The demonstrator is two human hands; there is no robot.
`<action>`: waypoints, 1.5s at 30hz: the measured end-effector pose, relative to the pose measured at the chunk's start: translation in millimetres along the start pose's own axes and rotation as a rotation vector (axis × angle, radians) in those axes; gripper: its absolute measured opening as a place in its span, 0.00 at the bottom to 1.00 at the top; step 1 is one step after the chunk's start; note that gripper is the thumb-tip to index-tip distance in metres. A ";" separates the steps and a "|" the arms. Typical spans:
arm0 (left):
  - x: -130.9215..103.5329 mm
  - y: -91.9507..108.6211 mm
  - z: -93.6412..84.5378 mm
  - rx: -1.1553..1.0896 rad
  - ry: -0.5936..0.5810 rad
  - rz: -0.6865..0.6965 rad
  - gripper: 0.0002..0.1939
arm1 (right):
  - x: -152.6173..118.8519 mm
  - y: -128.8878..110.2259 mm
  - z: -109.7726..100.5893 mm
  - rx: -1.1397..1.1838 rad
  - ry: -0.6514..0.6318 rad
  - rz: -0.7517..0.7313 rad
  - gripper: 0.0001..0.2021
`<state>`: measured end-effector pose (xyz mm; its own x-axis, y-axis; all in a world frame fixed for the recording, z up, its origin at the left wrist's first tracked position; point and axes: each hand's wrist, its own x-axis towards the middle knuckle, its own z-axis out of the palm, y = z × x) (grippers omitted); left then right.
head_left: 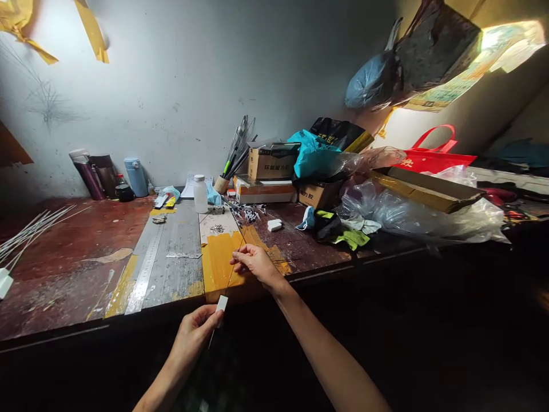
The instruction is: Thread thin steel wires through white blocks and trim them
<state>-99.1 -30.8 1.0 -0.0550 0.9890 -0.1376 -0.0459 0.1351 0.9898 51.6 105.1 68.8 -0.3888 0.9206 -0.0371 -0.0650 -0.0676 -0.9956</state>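
Our left hand (191,335), the nearer, pinches a small white block (222,303) by the near edge of the bench (98,229), while our right hand (256,266) — farther, rightward — pinches a thin rod (230,280) slanting near-left to far-right, in line with the block.

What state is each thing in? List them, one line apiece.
Left hand: closed, pinching the block
Right hand: closed, pinching the rod
White block: held, tilted
Thin rod: held, slanted
White bottle: upright, capped
Light blue flask: upright, closed
Long ruler: lying flat
Long cardboard box: open-topped
Blue-grey plastic bag: hanging, bulging
Red bag: handle raised
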 end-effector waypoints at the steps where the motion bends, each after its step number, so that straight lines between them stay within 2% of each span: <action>1: 0.6 -0.9 0.9 -0.007 0.003 -0.007 0.19 | 1.2 -2.4 -0.4 -0.012 -0.013 0.003 0.05; 3: 1.5 -2.0 2.4 -0.020 0.014 -0.026 0.20 | 2.7 -7.6 -1.1 -0.039 -0.040 0.005 0.02; 6: 1.7 -2.2 3.2 -0.035 0.022 -0.032 0.20 | 5.1 -12.3 -0.9 -0.094 -0.052 0.000 0.06; 16: 1.9 4.1 3.2 -0.030 0.018 -0.042 0.22 | 13.1 -2.7 1.0 -0.237 0.056 -0.046 0.11; 21: 4.6 4.2 2.7 -0.025 0.014 -0.049 0.23 | 12.9 -7.0 -2.6 -0.208 -0.016 -0.028 0.07; 24: 5.6 2.4 2.8 -0.021 -0.005 -0.054 0.22 | 12.3 -8.5 -6.2 -0.202 -0.043 -0.021 0.08; 29: 4.1 5.0 3.5 0.000 -0.057 -0.039 0.20 | 10.0 -3.8 -8.0 -0.250 0.038 -0.027 0.12; 33: -1.5 18.6 0.9 0.029 -0.033 -0.019 0.20 | 8.1 -4.6 -5.4 -0.282 0.083 -0.055 0.15; 40: -17.2 33.6 -12.3 0.036 0.053 0.051 0.19 | 2.0 -16.9 15.1 -0.334 0.013 -0.141 0.14; 45: -40.2 34.5 -45.0 0.088 0.136 0.094 0.19 | -10.3 -20.7 42.3 -0.458 -0.022 -0.289 0.12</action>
<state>-143.3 -68.6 39.0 -0.1901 0.9809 -0.0423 0.0530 0.0533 0.9972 18.0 80.8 93.5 -0.4343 0.8681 0.2403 0.2329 0.3659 -0.9011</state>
